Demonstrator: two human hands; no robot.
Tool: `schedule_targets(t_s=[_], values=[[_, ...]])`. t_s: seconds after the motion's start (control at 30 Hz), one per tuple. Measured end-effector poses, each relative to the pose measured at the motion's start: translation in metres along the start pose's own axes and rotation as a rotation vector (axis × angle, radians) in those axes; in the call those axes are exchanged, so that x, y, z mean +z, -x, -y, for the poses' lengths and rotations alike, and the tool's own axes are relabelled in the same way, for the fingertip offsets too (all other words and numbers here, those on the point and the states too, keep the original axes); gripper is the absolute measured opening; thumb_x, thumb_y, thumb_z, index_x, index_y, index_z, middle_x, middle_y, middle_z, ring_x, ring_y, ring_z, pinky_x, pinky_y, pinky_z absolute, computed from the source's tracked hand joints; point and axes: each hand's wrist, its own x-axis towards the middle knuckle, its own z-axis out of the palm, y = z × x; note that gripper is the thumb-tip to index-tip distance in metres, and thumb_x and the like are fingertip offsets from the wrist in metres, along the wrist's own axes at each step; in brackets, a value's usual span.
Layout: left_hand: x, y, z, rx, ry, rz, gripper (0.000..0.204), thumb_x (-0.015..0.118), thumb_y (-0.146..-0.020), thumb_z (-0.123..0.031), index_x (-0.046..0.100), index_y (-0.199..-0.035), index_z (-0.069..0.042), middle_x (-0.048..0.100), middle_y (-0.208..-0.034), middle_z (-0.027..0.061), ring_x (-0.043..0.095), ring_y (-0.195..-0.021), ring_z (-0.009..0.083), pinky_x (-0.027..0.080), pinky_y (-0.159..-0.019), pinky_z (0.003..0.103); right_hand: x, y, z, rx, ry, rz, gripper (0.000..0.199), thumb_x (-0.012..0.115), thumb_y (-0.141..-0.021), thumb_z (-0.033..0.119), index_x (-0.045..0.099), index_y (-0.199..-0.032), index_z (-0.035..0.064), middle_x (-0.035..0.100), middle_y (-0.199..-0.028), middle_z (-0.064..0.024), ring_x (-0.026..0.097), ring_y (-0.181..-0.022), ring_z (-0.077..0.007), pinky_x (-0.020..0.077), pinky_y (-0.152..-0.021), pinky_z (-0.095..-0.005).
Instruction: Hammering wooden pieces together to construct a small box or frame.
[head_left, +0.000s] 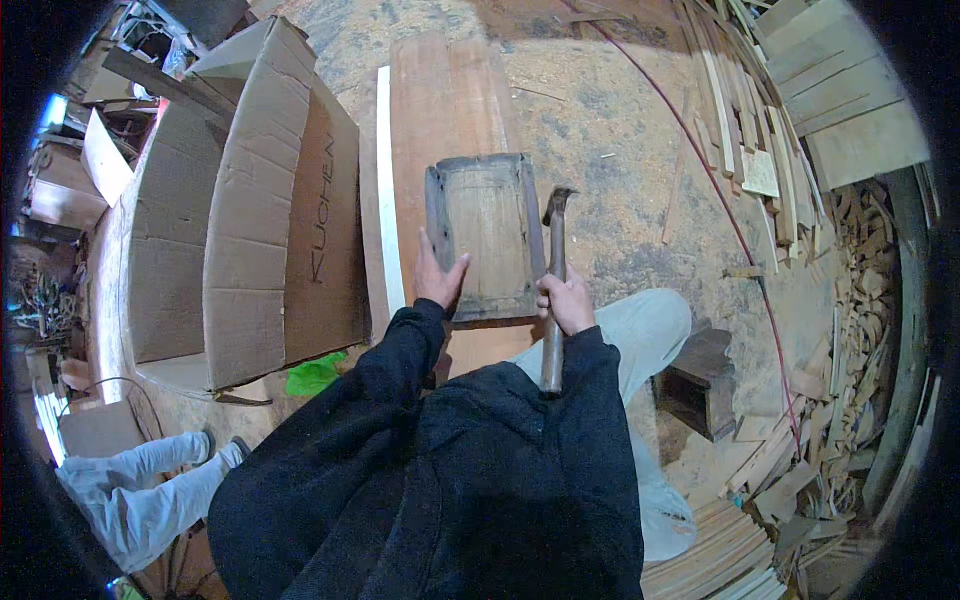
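A small grey weathered wooden panel [487,232] with a raised frame lies on a long reddish plank [440,100]. My left hand [438,276] rests flat on the panel's lower left corner and steadies it. My right hand [566,303] grips the wooden handle of a claw hammer [555,250]. The hammer's metal head sits just beside the panel's upper right edge. Dark sleeves cover both forearms.
A large flattened cardboard box [250,210] lies to the left. A white strip [388,190] runs along the plank. A small dark wooden stool [700,385] stands at right, near piles of wood scraps [860,330] and stacked slats [840,90]. A red cable [720,200] crosses the sawdust floor.
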Motion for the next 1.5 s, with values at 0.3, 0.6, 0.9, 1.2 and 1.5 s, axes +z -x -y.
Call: schedule_targets(t_s=[0.3,0.6,0.9,1.2,1.5], values=[[0.005,-0.059,0.025,-0.378,0.494,0.159,0.062,0.074,-0.071,-0.04,0.057,-0.105,0.008,0.064,-0.098,0.0197,0.062,-0.086,0.0285,0.048,-0.078,0.036,-0.005,-0.008,0.0,0.066,-0.518,-0.071,0.012,0.053,-0.081,0.008,0.043,-0.087,0.0056,0.043,-0.068,-0.004,0.046,-0.051,-0.0115,0.0405,-0.043,-0.025],[-0.042,-0.044,-0.02,-0.18,0.523,-0.079,0.034,0.063,-0.086,-0.03,0.059,-0.093,0.003,0.061,-0.081,0.0058,0.053,-0.072,0.0125,0.044,-0.066,0.027,-0.025,-0.027,0.015,-0.246,-0.784,-0.493,0.024,0.052,-0.086,0.026,0.039,-0.085,0.0065,0.047,-0.068,-0.0078,0.051,-0.055,-0.0171,0.0469,-0.05,-0.0303],[-0.136,-0.062,0.004,0.08,0.449,-0.36,0.026,0.059,-0.09,-0.024,0.061,-0.098,0.001,0.061,-0.087,0.0022,0.053,-0.082,0.0097,0.044,-0.076,0.025,-0.033,-0.054,-0.014,0.386,-1.015,0.335,0.023,0.053,-0.084,0.027,0.046,-0.087,0.0055,0.048,-0.067,-0.0038,0.047,-0.052,-0.012,0.0441,-0.049,-0.0255],[-0.189,-0.088,0.009,0.136,0.555,-0.503,0.025,0.054,-0.093,-0.026,0.06,-0.092,-0.002,0.055,-0.08,-0.0044,0.047,-0.073,0.0057,0.04,-0.066,0.021,-0.015,-0.037,-0.011,0.184,-0.547,-0.026,0.019,0.05,-0.084,0.024,0.043,-0.087,0.007,0.046,-0.064,-0.0047,0.048,-0.05,-0.0144,0.0447,-0.046,-0.0291],[-0.201,-0.095,0.012,0.119,0.621,-0.581,0.027,0.052,-0.094,-0.028,0.059,-0.091,-0.002,0.054,-0.079,-0.0027,0.046,-0.071,0.0064,0.04,-0.064,0.022,0.004,-0.035,0.008,-0.003,-0.716,-0.275,0.022,0.051,-0.082,0.025,0.041,-0.077,0.0067,0.046,-0.063,-0.004,0.047,-0.05,-0.0152,0.043,-0.046,-0.0277]])
